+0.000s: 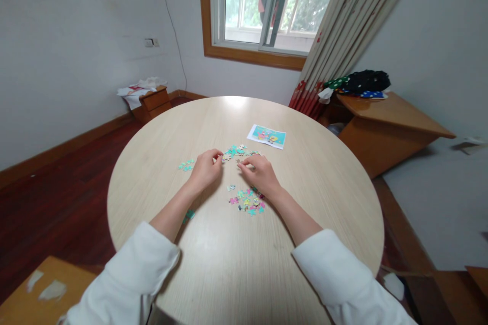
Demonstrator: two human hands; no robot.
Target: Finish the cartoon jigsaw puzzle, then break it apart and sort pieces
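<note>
My left hand [207,168] is closed in a pinch at the left edge of a far pile of jigsaw puzzle pieces [233,151], mostly turquoise and pale. What its fingertips hold, if anything, is too small to tell. Across from it, my right hand [261,172] pinches a small puzzle piece [238,161] between thumb and forefinger. Nearer to me lies a second pile of pieces [247,202] in pink, yellow and turquoise, partly beside my right wrist. One loose piece [231,187] rests between the two piles.
Everything lies on a round wooden table [236,274]. Turquoise pieces [186,165] sit left of my left hand, and more [189,215] show by my left forearm. A printed picture sheet [267,137] lies beyond the piles. A wooden cabinet [381,131] with cloths stands at right.
</note>
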